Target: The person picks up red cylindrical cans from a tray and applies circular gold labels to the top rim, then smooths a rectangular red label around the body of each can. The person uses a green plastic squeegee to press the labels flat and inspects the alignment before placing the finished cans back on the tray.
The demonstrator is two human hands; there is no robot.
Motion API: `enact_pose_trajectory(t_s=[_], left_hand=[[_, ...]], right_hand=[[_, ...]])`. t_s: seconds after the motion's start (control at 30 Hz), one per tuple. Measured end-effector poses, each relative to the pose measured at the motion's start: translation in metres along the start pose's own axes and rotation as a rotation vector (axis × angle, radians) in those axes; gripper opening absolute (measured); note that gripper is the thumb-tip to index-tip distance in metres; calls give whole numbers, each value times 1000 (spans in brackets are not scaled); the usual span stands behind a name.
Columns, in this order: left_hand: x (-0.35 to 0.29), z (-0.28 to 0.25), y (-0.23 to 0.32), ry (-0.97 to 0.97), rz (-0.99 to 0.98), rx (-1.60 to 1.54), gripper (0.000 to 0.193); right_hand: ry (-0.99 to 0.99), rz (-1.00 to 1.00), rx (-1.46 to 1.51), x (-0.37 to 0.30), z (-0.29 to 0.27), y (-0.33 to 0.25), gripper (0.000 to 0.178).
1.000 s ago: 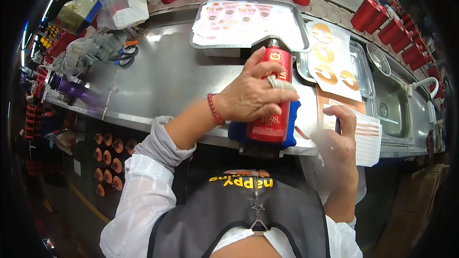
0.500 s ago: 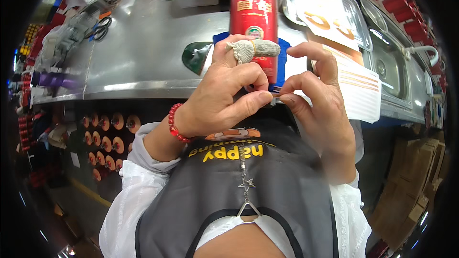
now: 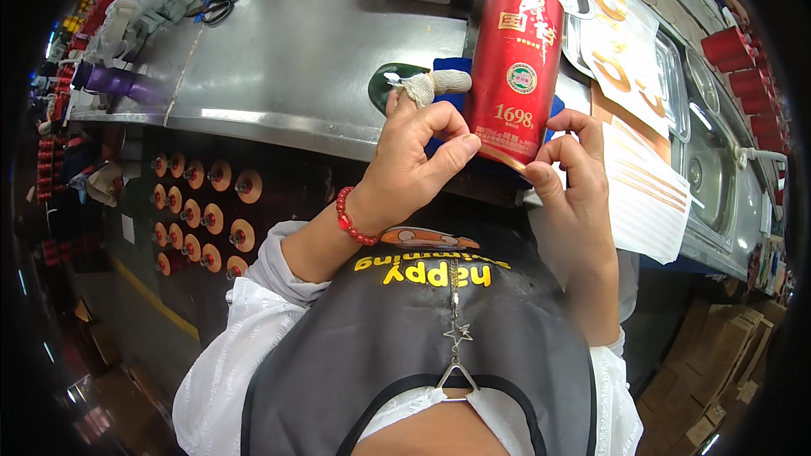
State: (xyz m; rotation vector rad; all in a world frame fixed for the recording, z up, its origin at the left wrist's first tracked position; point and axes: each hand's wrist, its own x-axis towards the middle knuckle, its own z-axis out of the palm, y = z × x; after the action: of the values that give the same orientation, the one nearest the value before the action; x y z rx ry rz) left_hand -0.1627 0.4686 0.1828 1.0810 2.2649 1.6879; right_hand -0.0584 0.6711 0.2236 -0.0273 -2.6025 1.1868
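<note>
A red bottle (image 3: pixel 517 76) with gold and white markings lies on a blue cloth (image 3: pixel 452 66), its base toward me. Along the base runs a thin gold strip (image 3: pixel 504 160). My left hand (image 3: pixel 414 148) pinches at the strip's left end, thumb against the bottle's lower edge; a knitted cover sits on one finger. At the right corner of the base, my right hand (image 3: pixel 574 171) pinches the strip's other end between thumb and finger, with other fingers curled by the bottle's side. A dark green oval thing (image 3: pixel 384 84) lies beside my left hand.
White sheets with gold strips (image 3: pixel 646 186) lie on the right, below a sheet with gold ring shapes (image 3: pixel 621 51). Farther right is a sink (image 3: pixel 710 171). Black scissors (image 3: pixel 220 7) rest at the far left. Several red, round-based pieces (image 3: pixel 203 215) stand under the metal table (image 3: pixel 287 42).
The bottle now appears farther right and tilted, its lower front uncovered. My hands have moved apart, from close together before the base to its two corners, with the strip along its edge.
</note>
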Motion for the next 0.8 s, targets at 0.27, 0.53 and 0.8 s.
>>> enact_pose_trajectory(t_s=[0.27, 0.53, 0.8], left_hand=[[-1, 1, -7, -35, -80, -63, 20], [-2, -9, 7, -64, -79, -191, 19], [2, -13, 21, -53, 61, -138, 16]], right_hand=[[-14, 66, 97, 1, -2, 8, 25], [75, -137, -149, -1, 1, -12, 37], [-80, -72, -14, 4, -2, -13, 24]])
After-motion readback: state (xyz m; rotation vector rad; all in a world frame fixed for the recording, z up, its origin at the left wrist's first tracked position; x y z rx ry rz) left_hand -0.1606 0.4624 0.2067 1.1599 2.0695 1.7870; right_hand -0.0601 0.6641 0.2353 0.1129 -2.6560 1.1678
